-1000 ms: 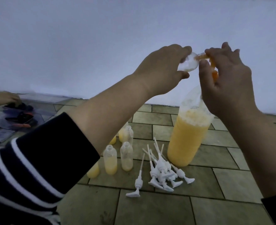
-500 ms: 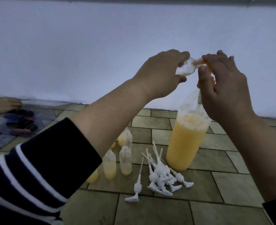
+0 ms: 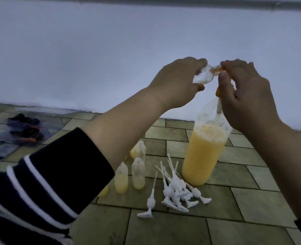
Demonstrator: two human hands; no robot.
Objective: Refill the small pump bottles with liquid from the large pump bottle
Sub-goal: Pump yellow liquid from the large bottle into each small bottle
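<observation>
My left hand (image 3: 176,82) grips a small clear bottle (image 3: 80,77) tilted on its side, its mouth against the orange nozzle (image 3: 217,69) of the large bottle's pump. My right hand (image 3: 247,96) is closed over that pump head, above the large bottle (image 3: 203,156), which stands on the tiled floor about two-thirds full of yellow liquid. Under my left forearm stand several small bottles (image 3: 138,172), uncapped, some partly filled with yellow liquid. A pile of white pump tops (image 3: 176,191) lies in front of the large bottle.
A white wall rises right behind the large bottle. At far left, clear plastic sheets and dark items with red parts (image 3: 26,133) lie on the floor. One pump top (image 3: 149,202) lies apart from the pile, nearer to me.
The camera view has tilted up, so both hands sit lower in frame. They stay joined at the nozzle. Another person's hand, seen at far left before, is gone.
</observation>
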